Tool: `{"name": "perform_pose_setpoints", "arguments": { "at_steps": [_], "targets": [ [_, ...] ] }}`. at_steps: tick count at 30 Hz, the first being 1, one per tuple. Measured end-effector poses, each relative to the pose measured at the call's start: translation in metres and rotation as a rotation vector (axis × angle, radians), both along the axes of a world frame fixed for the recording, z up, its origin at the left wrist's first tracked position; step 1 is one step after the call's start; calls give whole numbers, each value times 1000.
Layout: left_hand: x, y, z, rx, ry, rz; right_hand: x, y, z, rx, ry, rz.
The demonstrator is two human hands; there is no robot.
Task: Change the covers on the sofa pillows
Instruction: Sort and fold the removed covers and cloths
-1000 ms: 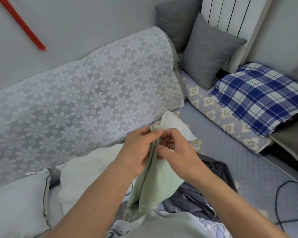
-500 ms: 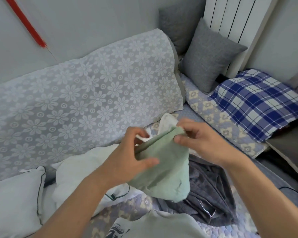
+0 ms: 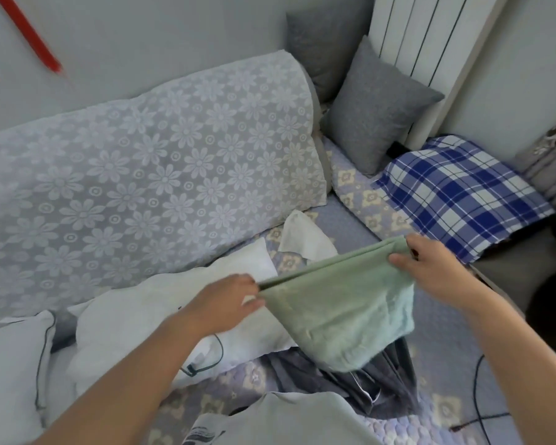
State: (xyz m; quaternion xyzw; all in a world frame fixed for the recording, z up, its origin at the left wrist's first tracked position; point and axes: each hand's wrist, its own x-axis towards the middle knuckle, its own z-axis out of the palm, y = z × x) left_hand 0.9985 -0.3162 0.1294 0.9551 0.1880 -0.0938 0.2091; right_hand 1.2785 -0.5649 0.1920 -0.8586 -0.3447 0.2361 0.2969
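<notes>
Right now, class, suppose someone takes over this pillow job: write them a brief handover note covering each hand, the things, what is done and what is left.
Left hand pinches the left end of the green cover; right hand grips its right end, edge stretched taut between them, the rest hanging.
A bare white pillow lies on the sofa below the left arm; a dark grey cloth lies crumpled under the green cover.
Done: green cover is in hand, spread.
Left: get the pillow into it; no pillow is inside yet.

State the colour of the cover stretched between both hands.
Pale green cover, plain; head view.
</notes>
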Motion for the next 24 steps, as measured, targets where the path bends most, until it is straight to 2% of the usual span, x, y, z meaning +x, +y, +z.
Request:
{"name": "perform_pose_setpoints", "arguments": {
  "at_steps": [2, 5, 8, 11, 14, 16, 18, 21, 24],
  "targets": [
    [35, 6, 7, 84, -53, -39, 20, -8, -22, -44, -40, -113],
    [86, 7, 18, 118, -320, -15, 41, -17, -21, 115, -8, -325],
    [105, -1, 37, 69, -608, -3, 48, -29, -1, 324, 36, -454],
    [95, -23, 43, -47, -721, 14, 37, -54, 9, 441, 77, -462],
    [76, -45, 13, -252, -581, 61, 13, -93, -19, 409, 125, -423],
    [66, -63, -34, -255, -482, -6, -6, -121, -65, 306, 168, -410],
    [50, -84, -86, -167, -365, -140, -36, -141, -111, 183, 187, -381],
    [6, -122, -193, -215, 51, -204, -85, -182, -220, -141, 227, -345],
    [-35, -145, -269, -293, 358, -232, -132, -206, -297, -438, 408, -238]
  ]
}}
